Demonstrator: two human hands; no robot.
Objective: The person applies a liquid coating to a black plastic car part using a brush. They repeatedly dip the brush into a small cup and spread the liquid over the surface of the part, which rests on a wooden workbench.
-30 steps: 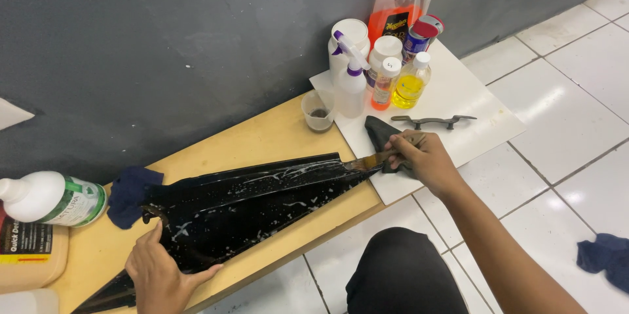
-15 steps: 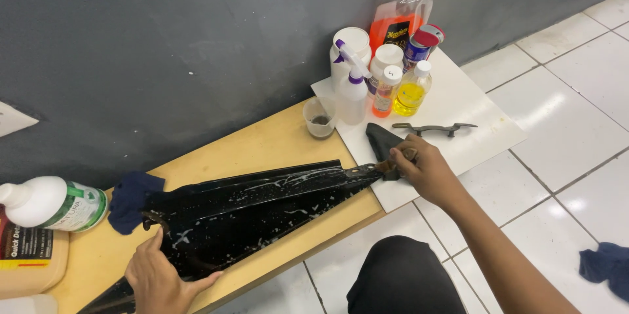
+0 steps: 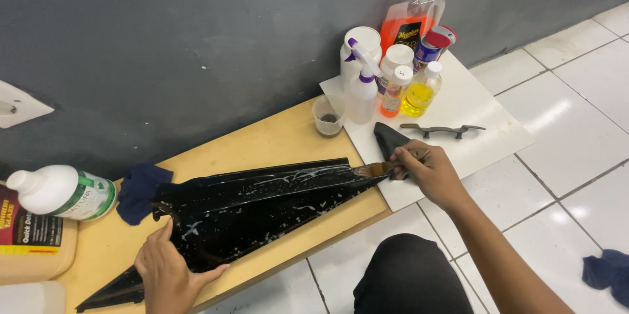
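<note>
Your left hand point(image 3: 171, 268), at lower left of the frame, presses flat and open on the wide end of the black panel point(image 3: 262, 204), pinning it to the wooden bench point(image 3: 275, 140); your right hand point(image 3: 426, 171), at centre, grips a brush point(image 3: 377, 169) whose bristles meet the panel's narrow tip

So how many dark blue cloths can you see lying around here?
2. One blue cloth lies on the wooden bench by the wall; another blue cloth lies on the tiled floor, partly cut off. More may be hidden.
</note>
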